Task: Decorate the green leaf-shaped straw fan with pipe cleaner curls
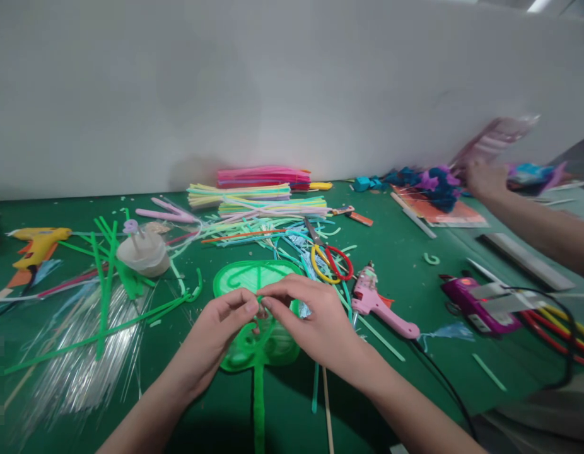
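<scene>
1. Head view: the left hand (pixel 216 331) and right hand (pixel 315 321) meet over a green leaf shape (pixel 254 277) lying on the green table (pixel 405 252). Each grip is pinched together on a thin green strip (pixel 260 299) at the leaf's middle.
2. Head view: scissors (pixel 327 255) and a pink glue gun (pixel 377 302) lie just beside the right hand; a co-worker's hand (pixel 484 178) works well apart at the far right.
3. Risk, as I judge it: the thin strip could slip from the fingertips or kink, and a wrist could brush the glue gun's tip.
</scene>
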Available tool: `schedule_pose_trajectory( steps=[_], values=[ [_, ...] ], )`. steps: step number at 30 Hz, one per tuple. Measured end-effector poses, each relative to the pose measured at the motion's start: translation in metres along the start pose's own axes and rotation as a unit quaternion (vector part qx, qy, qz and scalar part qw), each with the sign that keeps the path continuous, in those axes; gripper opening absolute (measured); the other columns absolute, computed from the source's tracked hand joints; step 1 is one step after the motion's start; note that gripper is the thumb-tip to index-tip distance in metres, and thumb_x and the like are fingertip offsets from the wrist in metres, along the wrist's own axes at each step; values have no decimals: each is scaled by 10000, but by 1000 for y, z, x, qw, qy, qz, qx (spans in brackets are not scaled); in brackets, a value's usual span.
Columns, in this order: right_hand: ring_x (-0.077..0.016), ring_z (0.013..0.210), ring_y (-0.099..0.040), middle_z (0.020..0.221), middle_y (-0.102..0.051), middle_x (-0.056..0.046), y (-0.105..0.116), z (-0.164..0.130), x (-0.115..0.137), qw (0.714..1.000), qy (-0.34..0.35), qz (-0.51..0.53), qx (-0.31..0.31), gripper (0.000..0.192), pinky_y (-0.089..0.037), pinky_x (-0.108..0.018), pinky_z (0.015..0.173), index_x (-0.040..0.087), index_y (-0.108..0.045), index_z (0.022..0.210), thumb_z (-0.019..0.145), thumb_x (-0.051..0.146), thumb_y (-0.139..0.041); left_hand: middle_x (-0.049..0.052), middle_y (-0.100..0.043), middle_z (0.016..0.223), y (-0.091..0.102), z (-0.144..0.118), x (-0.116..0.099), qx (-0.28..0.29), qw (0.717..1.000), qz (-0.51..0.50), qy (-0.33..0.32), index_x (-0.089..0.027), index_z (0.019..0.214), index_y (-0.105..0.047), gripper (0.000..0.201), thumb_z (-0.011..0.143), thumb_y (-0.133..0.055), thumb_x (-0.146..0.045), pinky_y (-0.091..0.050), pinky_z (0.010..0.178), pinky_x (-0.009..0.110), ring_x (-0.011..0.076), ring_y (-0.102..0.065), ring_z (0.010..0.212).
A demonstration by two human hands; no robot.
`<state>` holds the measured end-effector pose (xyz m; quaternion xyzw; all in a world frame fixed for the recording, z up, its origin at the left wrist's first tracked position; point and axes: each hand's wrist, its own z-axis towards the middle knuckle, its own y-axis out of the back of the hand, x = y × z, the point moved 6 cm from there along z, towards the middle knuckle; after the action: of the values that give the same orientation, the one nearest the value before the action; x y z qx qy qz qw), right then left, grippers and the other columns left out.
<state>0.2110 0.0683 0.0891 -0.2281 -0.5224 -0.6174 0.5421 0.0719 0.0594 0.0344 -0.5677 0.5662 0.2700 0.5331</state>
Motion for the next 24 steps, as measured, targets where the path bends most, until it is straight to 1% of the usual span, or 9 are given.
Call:
schedule_pose_trajectory(
  steps=[3,5,7,10,12,14,18,21,24],
  values=[
    [-142,779,-678,859,-737,-11,0,-2,-7,997,-54,48,1,156,-523,-261,700,217,-728,978,873,177,-621,-11,-562,761,0,0,0,2,1000,-16,-6,-168,763,-645,187,828,-711,-331,-408,695,207,115,-496,744],
    [-143,753,-682,841,-736,-15,-1,-4,-14,989,-101,105,0,140,-528,-254,651,207,-705,984,868,232,-630,-4,-581,810,2,1,1,-8,999,-50,-4,-175,784,-648,164,828,-714,-319,-420,713,215,119,-504,770],
    [-135,687,-667,790,-724,-16,-2,-5,-21,978,-135,160,-4,129,-516,-240,583,191,-687,946,860,272,-637,6,-595,853,2,2,2,-11,997,-71,-2,-176,797,-654,143,824,-720,-301,-434,740,227,127,-513,797],
    [-120,631,-643,747,-710,-11,-2,-6,-25,971,-149,188,-6,107,-505,-227,550,182,-684,887,846,273,-645,22,-594,864,3,2,3,-3,997,-73,-1,-168,829,-674,160,844,-694,-326,-435,733,228,134,-512,800],
    [-121,644,-646,746,-711,-10,0,-6,-23,976,-141,162,-8,90,-514,-230,576,184,-695,878,845,247,-640,28,-588,855,4,3,5,9,998,-65,-1,-162,840,-682,196,869,-659,-355,-428,726,228,136,-509,791],
    [-125,668,-655,753,-715,-7,2,-6,-18,985,-124,120,-13,87,-522,-232,608,189,-703,882,847,215,-628,20,-582,839,5,2,6,23,998,-57,2,-167,837,-683,192,879,-648,-351,-420,737,230,132,-507,777],
    [-118,660,-647,740,-705,5,7,-6,-3,997,-60,26,-28,104,-506,-220,601,191,-704,884,850,162,-610,3,-573,799,5,1,7,41,998,-56,0,-174,809,-688,160,857,-676,-326,-408,744,231,125,-511,752],
    [-113,642,-634,740,-695,-1,8,-8,6,999,-12,-16,-44,112,-506,-223,609,182,-697,883,848,133,-602,7,-580,782,2,0,6,47,997,-58,-4,-165,778,-692,183,836,-695,-338,-408,742,235,130,-517,745],
    [-126,669,-642,789,-703,-17,8,-10,10,998,14,-41,-53,115,-526,-241,636,188,-690,901,855,135,-599,13,-590,784,0,0,5,48,997,-61,-2,-164,780,-699,172,815,-715,-332,-408,751,242,139,-519,754]
  ],
)
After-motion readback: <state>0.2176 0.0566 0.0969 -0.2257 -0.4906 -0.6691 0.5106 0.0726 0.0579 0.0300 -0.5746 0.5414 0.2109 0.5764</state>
